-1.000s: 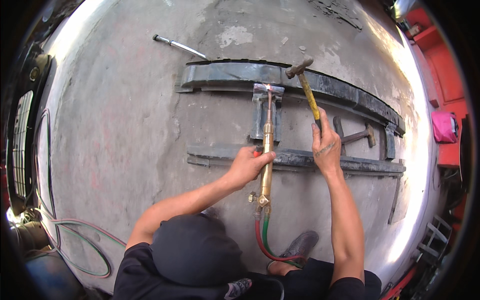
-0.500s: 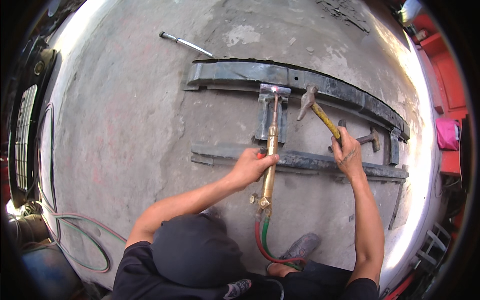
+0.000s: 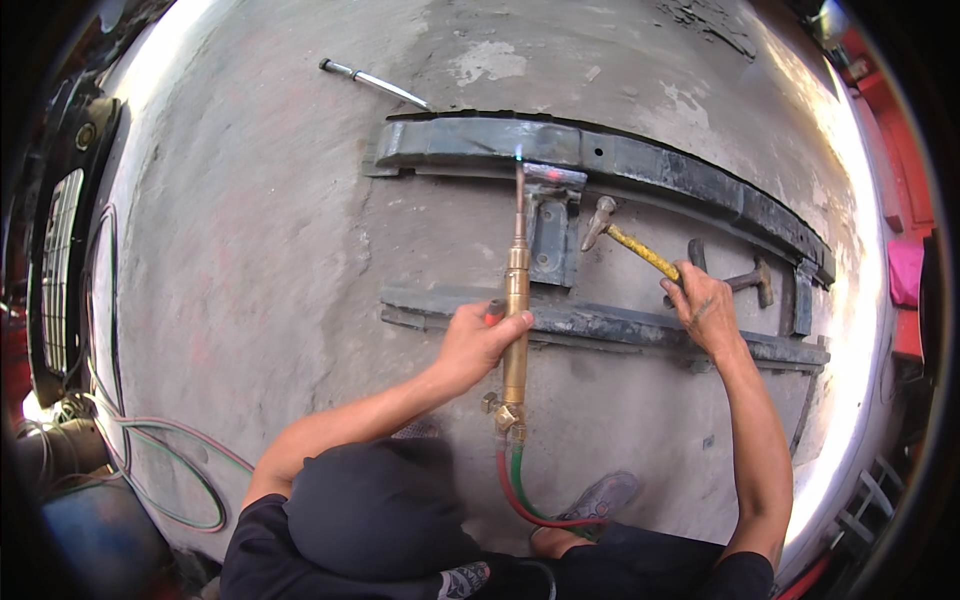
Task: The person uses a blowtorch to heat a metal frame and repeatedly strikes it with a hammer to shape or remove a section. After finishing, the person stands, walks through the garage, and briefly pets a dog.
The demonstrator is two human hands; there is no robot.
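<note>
- Beam: a long, curved dark-grey metal beam lies beyond the left hand and the right hand. Judged heavy and stiff; best gripped at its ends, away from heat.
- Bar: a long, narrow dark-grey metal bar runs crosswise just beyond the left hand and partly behind the right. Whether it is joined to the beam cannot be told.
- Torch: a long, tubular brass torch with a slim copper-coloured neck passes through the left hand, pointing away from the person. Judged rigid, moderately heavy and smooth; the thick body is the place to hold, never the neck. A small bluish flame stands at its tip; contact with the beam cannot be told.
- Hoses: a red rubber hose and a green rubber hose trail from the torch nearer than the left hand; presumed flexible, likely to drag.
- Bracket: a channel-shaped dark-grey metal bracket sits between the hands, farther out. Its top glows red at one spot; presumed too hot to touch.
- Hammer: a steel-headed hammer with a yellow handle extends leftward and outward from the right hand, its head apart from the bracket. Judged head-heavy; grip the handle's end.
- Left hand: closed around the torch body, a small red-and-black handle also within its grasp.
- Right hand: closed on the hammer's handle end.
</note>
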